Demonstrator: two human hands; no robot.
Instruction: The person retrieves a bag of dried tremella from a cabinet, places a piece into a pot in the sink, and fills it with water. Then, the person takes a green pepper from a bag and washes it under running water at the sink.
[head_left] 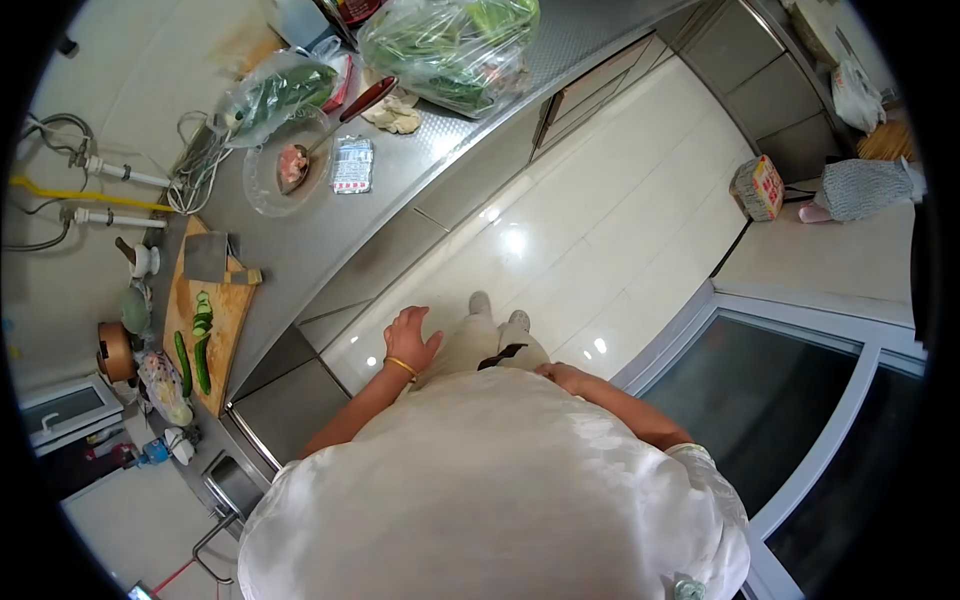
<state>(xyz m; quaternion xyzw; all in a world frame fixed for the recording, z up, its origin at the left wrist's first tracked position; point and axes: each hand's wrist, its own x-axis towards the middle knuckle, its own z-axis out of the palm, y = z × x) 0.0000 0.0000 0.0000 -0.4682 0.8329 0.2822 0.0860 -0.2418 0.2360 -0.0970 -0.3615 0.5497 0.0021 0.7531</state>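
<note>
My left hand [408, 342], with a gold bracelet at the wrist, hangs in the air beside the counter front. Its fingers are apart and nothing is in them. At my right hip is my right hand [566, 378], its fingers curled and partly hidden against my clothes. Left of my left hand, on the counter, lies a wooden cutting board [225, 320]. It bears a cleaver [205, 257], cucumber slices [202, 313] and cucumber pieces [203, 368]. Farther along, a clear bowl [262, 190] holds a ladle [325, 140] with pinkish minced meat [292, 160].
On the metal counter [300, 240] are a small printed packet [352, 165], a bag of leafy greens [455, 50] and a bagged green vegetable [290, 95]. A sink [238, 482] is at lower left. Sliding glass doors [750, 390] stand at right, beyond the tiled floor [590, 200].
</note>
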